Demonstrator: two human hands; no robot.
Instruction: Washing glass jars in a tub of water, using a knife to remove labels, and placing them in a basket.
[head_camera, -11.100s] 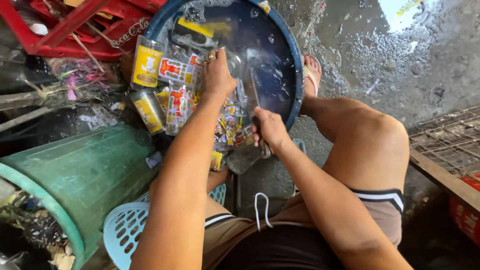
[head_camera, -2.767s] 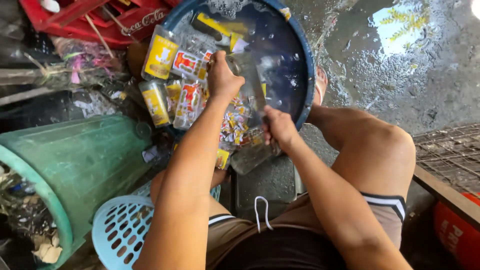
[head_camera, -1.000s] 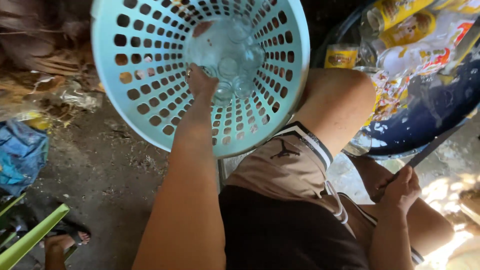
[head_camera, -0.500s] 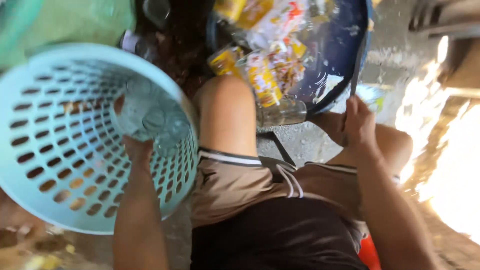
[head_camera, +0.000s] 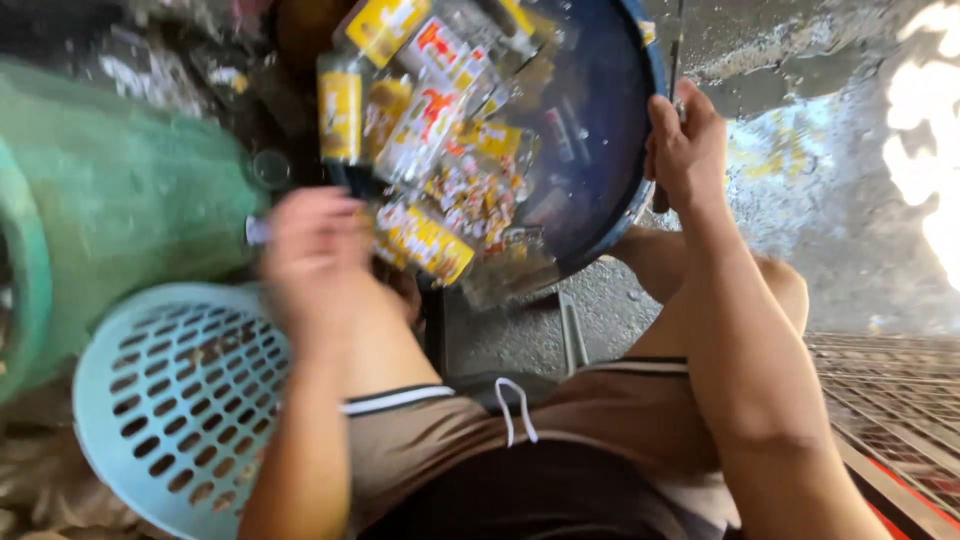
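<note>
The right hand (head_camera: 685, 140) is gripping the far rim of the dark blue basin (head_camera: 610, 90), fingers curled over it. The left hand (head_camera: 315, 255), blurred, is hovering with loosely spread fingers just short of yellow-labelled bottles (head_camera: 425, 240), above the light blue perforated basket (head_camera: 175, 400).

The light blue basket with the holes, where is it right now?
The light blue basket sits at the lower left of the head view, beside the person's left thigh, just below the blurred left hand and against the green bin.

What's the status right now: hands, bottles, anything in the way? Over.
Left hand blurred, above the light-blue basket, grip unclear. Right hand on the dark blue tub rim. Labelled plastic bottles piled in the tub. Green bin close alongside.
</note>
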